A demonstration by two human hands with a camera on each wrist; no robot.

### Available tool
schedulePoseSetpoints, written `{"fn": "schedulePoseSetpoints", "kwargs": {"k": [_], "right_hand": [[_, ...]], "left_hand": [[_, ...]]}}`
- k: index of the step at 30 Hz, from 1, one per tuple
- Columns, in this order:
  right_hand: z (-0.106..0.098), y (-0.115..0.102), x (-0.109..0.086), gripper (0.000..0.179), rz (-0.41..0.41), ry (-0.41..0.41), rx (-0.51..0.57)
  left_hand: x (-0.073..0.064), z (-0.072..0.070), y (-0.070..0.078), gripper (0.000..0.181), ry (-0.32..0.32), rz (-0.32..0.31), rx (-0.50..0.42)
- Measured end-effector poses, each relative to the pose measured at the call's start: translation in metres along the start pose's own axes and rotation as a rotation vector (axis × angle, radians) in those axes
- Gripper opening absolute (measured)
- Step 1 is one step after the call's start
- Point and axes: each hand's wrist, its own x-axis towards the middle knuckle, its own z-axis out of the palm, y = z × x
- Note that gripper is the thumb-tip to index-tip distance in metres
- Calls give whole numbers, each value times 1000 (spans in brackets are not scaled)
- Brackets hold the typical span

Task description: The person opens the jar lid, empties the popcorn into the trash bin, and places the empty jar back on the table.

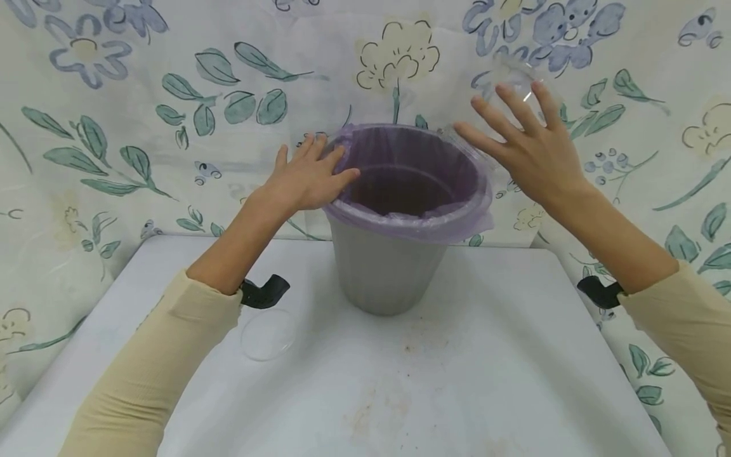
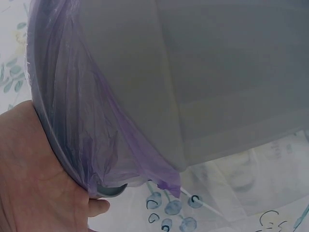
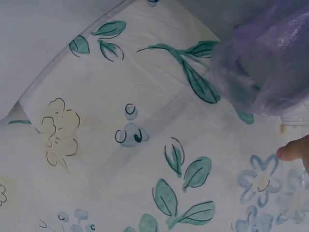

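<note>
A grey bin (image 1: 388,273) stands on the table, its rim wrapped in a thin purple bag (image 1: 462,222). My left hand (image 1: 311,181) rests on the left side of that rim, thumb over the opening and fingers loosely extended. In the left wrist view the palm lies against the bag-covered edge. My right hand (image 1: 537,149) is raised beside the bin's upper right, fingers spread over a clear plastic jar (image 1: 516,76) that it holds. The jar's ridged neck (image 3: 294,121) points toward the bin and has a brownish spot. Much of the jar is hidden behind the hand.
A clear round lid (image 1: 268,335) lies flat on the white table (image 1: 502,381) near my left sleeve. Brown crumbs and smears (image 1: 388,406) mark the table in front of the bin. A floral cloth (image 1: 320,57) hangs right behind the bin.
</note>
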Motion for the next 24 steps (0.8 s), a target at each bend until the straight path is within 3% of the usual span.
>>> {"fn": "schedulePoseSetpoints", "kwargs": {"k": [6,11,18,24], "right_hand": [[5,-2,-16,92,212,106,246],[4,-2,-33,102,358,41,350],[9,-9,-49,100,492,109,486],[6,-14,-59,98,710,73,725]], "left_hand": [[0,1,-1,75,4,-1,-1],[1,1,-1,74,9,3,-2],[1,1,-1,74,5,-3,3],[1,1,-1,74,0,-2,0]]}}
